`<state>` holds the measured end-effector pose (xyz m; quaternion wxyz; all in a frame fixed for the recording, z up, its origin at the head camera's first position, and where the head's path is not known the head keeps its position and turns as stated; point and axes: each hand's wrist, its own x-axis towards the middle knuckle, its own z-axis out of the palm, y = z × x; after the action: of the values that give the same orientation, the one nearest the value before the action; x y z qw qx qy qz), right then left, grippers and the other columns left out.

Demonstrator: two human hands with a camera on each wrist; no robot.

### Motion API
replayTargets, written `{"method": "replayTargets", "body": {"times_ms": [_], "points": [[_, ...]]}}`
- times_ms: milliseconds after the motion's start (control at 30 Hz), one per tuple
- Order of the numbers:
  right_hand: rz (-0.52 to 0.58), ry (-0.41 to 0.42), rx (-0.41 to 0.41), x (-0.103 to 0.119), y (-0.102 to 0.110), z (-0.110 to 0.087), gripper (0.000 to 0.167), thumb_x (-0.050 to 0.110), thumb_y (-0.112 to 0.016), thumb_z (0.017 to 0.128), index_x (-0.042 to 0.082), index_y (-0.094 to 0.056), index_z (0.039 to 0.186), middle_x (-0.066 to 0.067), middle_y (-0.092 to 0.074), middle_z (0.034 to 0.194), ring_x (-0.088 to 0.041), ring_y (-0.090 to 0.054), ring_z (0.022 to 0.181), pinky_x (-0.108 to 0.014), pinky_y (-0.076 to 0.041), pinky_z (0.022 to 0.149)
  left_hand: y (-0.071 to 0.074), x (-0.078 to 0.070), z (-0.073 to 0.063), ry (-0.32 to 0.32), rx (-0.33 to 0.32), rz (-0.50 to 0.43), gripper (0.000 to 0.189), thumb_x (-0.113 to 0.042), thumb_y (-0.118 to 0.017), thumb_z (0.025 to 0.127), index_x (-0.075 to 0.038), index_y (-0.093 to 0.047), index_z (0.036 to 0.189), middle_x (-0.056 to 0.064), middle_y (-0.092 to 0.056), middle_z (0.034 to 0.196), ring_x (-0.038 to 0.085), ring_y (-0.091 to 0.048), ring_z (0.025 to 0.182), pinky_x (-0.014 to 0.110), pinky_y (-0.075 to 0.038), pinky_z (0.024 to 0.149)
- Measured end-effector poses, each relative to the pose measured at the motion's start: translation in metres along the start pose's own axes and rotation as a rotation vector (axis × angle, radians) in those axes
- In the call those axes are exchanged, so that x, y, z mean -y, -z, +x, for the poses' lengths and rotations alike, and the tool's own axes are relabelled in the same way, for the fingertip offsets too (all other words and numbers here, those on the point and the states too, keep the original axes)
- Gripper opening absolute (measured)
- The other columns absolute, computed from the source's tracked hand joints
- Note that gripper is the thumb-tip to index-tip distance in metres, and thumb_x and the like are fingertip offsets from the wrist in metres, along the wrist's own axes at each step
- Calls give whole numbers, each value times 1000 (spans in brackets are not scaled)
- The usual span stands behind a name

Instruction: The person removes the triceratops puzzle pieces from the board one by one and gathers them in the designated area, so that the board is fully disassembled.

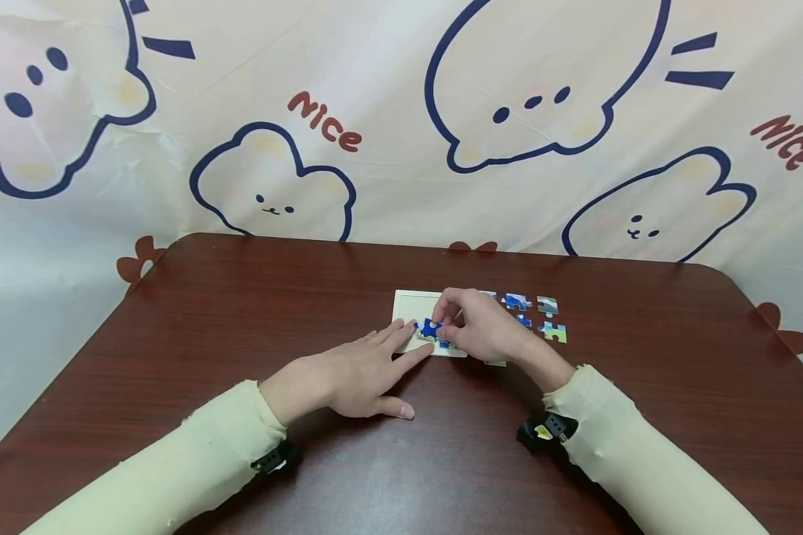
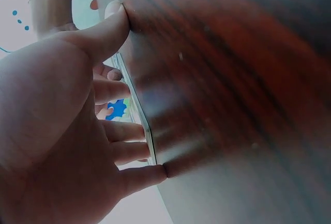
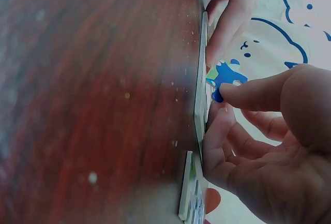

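My right hand (image 1: 478, 323) pinches a blue jigsaw piece (image 3: 227, 76) with a green edge between thumb and fingers, tilted just over the white puzzle tray (image 1: 408, 303). My left hand (image 1: 364, 375) lies with spread, straight fingers, its fingertips on the tray's near left edge and its thumb on the table. In the left wrist view the blue piece (image 2: 117, 110) shows between the left fingers. Part of the tray is hidden behind the right hand, so I cannot tell what lies in it there.
Several loose jigsaw pieces (image 1: 552, 331) lie to the right of the tray on the dark wooden table (image 1: 241, 312). One piece (image 1: 495, 363) is partly hidden beneath the right wrist. A white printed cloth (image 1: 388, 193) hangs behind the table's far edge.
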<state>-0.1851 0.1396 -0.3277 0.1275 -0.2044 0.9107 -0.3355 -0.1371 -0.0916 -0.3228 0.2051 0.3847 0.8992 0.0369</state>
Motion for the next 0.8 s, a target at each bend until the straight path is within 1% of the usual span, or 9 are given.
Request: {"method": "replayTargets", "body": {"times_ms": [267,467,633,800], "points": [[16,15,3,-3,2,0,7,9,-66,104,13,-70,108,-7,-71,102,-22,-63,90,-34,-53,81,0,-1,-1,-6,-7,9,86,-56,-60,104,-15,-23,171,21,-11,179,40,-10,167,57,-26,131],[46,-16,14,-4,4,0,12,11,-61,107,13,-71,113,-9,-71,105,-23,-63,91,-34,-52,81,0,-1,-1,-2,-1,1,87,-57,-59,105,-17,-21,171,20,-7,179,40,-9,167,57,-27,131],[14,-6,15,-2,3,0,11,12,-61,107,13,-71,112,-8,-73,104,-21,-62,86,-34,-52,78,1,-2,-1,0,1,-8,87,-56,-59,105,-18,-20,172,19,-6,180,39,-8,168,57,-27,131],[18,-4,0,-2,2,0,11,12,-64,106,14,-73,111,-6,-74,104,-21,-63,90,-34,-52,81,1,-1,-1,2,1,-12,87,-56,-60,104,-18,-20,172,19,-7,180,39,-8,168,57,-27,131]]}}
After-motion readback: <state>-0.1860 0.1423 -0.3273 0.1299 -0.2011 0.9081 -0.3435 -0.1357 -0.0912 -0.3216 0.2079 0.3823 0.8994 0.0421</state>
